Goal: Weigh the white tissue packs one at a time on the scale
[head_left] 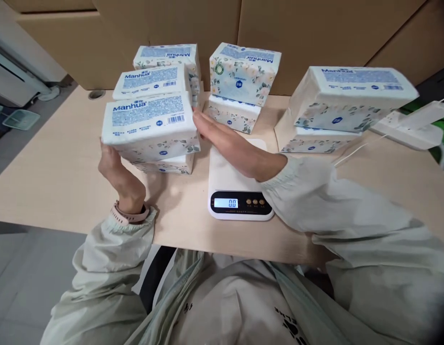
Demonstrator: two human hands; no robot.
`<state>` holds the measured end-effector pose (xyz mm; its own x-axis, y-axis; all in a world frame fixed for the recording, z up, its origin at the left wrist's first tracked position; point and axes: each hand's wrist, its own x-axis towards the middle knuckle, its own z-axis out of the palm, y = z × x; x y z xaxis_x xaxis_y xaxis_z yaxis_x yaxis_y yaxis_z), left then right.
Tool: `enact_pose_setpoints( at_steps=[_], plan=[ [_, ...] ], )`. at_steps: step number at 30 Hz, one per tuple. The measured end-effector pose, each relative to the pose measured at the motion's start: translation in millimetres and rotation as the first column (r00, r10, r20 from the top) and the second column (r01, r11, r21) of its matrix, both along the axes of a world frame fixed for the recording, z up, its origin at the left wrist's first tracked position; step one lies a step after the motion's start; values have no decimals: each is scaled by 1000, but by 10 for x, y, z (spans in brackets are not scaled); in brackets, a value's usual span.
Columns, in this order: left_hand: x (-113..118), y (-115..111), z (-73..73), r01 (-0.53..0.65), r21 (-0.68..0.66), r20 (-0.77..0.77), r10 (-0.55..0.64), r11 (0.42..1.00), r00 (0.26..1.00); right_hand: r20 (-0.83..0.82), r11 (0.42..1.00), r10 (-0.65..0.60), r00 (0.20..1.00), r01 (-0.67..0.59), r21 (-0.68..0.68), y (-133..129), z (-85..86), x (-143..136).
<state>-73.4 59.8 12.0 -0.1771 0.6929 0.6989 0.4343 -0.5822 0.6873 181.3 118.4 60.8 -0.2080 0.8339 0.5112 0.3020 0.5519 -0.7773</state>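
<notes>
A pack of tissues (150, 127) with blue print and a flower pattern sits at the top front of the left group, on another pack. My left hand (116, 167) is at its left end, the fingers mostly hidden behind it. Against the right end press the fingers of my right hand (229, 141), so the pack is gripped between both hands. Below my right forearm lies a white kitchen scale (227, 167), with its display (225, 203) reading 0.0. Two more top packs, a middle one (150, 82) and a rear one (167, 53), stand behind the gripped pack.
Two stacked tissue packs (245, 74) stand behind the scale, and another pair (354, 96) stands at the right. Cardboard boxes (193, 24) line the table's back edge. A white power strip (408, 129) with a cable lies at the far right. The table (63, 177) has a round cable hole (96, 94).
</notes>
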Motion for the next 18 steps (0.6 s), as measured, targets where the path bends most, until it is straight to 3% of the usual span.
enact_pose_setpoints(
  at_steps=[3,5,9,11,14,18],
  plan=[
    [150,-134,-33,-56,163,3,56,985,998,-18,1000,-13,1000,13,-9,-257,-22,235],
    [336,-213,-29,-1,185,20,-2,983,1000,-18,998,20,1000,-21,-56,-472,-6,497],
    [710,-274,-66,298,58,5,-299,953,954,0,941,216,976,-208,-265,-748,21,1026],
    [808,-247,-124,416,-19,9,-416,909,910,-7,919,211,978,-200,-341,-804,-50,1227],
    [849,-201,-216,510,-128,53,-508,850,860,12,916,147,989,-132,-379,-857,-242,1399],
    [839,-198,-280,527,-196,49,-528,827,848,-49,928,84,995,-96,-359,-933,-422,1417]
  ],
)
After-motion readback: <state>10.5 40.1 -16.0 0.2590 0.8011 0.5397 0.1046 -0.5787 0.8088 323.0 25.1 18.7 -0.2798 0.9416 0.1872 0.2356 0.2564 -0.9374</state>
